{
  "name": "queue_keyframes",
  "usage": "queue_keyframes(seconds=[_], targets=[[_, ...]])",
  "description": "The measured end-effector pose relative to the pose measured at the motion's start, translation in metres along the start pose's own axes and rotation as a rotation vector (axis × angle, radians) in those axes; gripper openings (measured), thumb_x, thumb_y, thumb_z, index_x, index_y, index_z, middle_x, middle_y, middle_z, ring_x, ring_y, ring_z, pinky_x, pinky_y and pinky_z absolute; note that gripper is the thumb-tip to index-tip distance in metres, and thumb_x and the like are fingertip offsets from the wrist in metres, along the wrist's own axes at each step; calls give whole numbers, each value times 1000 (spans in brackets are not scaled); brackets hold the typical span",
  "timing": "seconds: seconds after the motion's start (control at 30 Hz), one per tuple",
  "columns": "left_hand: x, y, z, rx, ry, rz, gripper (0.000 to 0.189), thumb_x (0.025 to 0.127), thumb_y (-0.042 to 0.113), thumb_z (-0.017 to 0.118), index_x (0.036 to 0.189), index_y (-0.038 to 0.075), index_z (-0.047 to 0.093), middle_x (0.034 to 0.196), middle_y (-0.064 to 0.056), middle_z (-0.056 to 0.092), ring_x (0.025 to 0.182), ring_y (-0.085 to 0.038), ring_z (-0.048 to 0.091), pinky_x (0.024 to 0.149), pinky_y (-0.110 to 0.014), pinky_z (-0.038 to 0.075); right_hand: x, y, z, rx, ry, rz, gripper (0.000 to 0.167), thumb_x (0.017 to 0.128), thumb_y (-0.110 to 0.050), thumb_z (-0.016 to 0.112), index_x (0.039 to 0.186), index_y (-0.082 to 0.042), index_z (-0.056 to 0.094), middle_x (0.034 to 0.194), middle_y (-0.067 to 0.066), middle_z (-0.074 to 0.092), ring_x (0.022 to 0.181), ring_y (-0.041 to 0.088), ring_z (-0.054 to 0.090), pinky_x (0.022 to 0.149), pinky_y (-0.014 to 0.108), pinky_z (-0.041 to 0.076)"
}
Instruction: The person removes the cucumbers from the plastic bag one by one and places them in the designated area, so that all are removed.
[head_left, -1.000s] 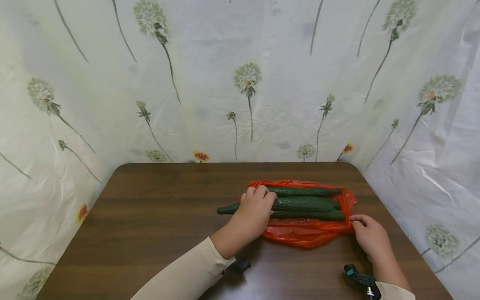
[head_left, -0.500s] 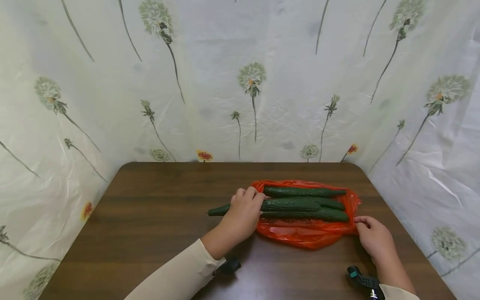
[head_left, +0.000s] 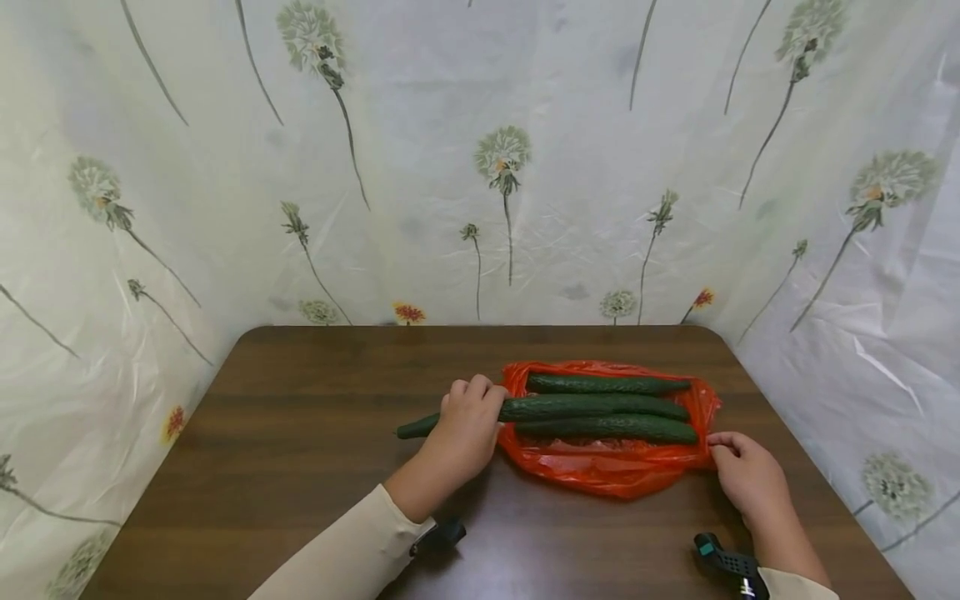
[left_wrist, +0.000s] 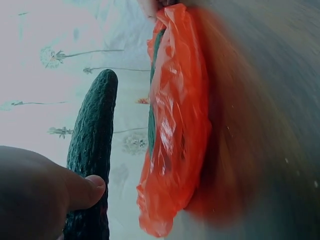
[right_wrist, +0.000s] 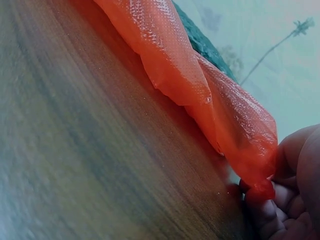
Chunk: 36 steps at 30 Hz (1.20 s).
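My left hand (head_left: 467,425) grips a long dark green cucumber (head_left: 416,428) around its middle. One end sticks out left of the hand; the other lies over the bag's left side in the head view. In the left wrist view the held cucumber (left_wrist: 95,122) is raised apart from the bag, thumb along its side. A red plastic bag (head_left: 600,479) lies spread open on the table. Further cucumbers rest in it, one at the back (head_left: 607,383) and one at the front (head_left: 615,428). My right hand (head_left: 752,475) pinches the bag's right corner (right_wrist: 260,185).
Beneath everything is a dark brown wooden table (head_left: 315,467) with rounded far corners. A pale curtain (head_left: 405,167) with dandelion prints hangs behind it and along both sides. Black wrist devices sit at the left wrist (head_left: 438,537) and the right wrist (head_left: 723,560).
My left hand has drawn the cucumber leftward, so its right end covers less of those in the bag. The right hand has kept its pinch on the bag's corner.
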<state>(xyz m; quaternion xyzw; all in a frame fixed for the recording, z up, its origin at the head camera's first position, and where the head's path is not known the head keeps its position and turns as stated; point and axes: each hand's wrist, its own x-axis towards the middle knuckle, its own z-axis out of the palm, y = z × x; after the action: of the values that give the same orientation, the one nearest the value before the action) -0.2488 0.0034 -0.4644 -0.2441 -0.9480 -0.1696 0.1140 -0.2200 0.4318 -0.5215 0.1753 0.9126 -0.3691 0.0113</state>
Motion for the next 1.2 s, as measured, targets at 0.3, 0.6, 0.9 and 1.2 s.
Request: queue_keyframes(seconds=[0.3, 0.6, 0.9, 1.2], targets=[[-2, -20, 3, 5, 53, -6, 36, 93, 12, 80, 125, 14, 65, 117, -6, 57, 99, -30, 50, 79, -40, 43, -3, 2, -7, -20, 24, 2, 51, 111, -35, 37, 139, 0, 59, 145, 32, 52, 119, 44, 51, 89, 51, 45], [-13, -43, 2, -47, 33, -42, 38, 92, 11, 81, 127, 14, 65, 118, -7, 57, 103, -33, 50, 79, -42, 42, -6, 3, -6, -28, 32, -3, 49, 110, -34, 38, 137, 0, 60, 141, 31, 55, 117, 43, 52, 84, 44, 43], [-23, -64, -8, -36, 20, -54, 38, 94, 12, 79, 129, 13, 64, 120, -7, 58, 107, -35, 51, 82, -46, 45, -6, 2, -1, -28, 33, -5, 49, 110, -35, 39, 136, 0, 60, 139, 30, 56, 114, 41, 53, 83, 43, 44], [-31, -84, -17, -21, -5, -69, 37, 96, 14, 77, 130, 13, 63, 121, -9, 57, 109, -37, 50, 81, -48, 46, -4, -4, 4, -29, 36, -16, 48, 111, -34, 38, 136, 0, 61, 136, 29, 57, 111, 40, 54, 82, 42, 44]])
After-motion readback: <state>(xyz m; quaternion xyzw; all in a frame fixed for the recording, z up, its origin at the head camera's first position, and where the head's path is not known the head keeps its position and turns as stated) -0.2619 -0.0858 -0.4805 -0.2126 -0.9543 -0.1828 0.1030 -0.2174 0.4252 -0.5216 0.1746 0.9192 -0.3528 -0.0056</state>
